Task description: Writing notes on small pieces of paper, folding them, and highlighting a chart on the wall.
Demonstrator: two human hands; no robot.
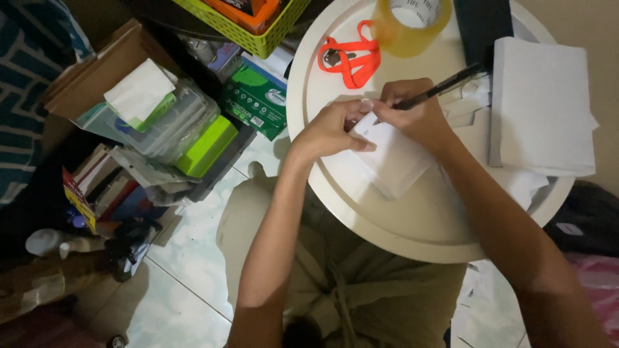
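On the round cream table lies a small white paper packet. My left hand presses its near corner down with thumb and fingers. Over the top edge of the packet, my right hand grips a black pen with the tip touching the paper. Both forearms reach up from the bottom of the view.
A stack of white paper fills the table's right side. An orange strap and a roll of clear tape lie at the far edge. A green basket, boxes and books crowd the floor at left.
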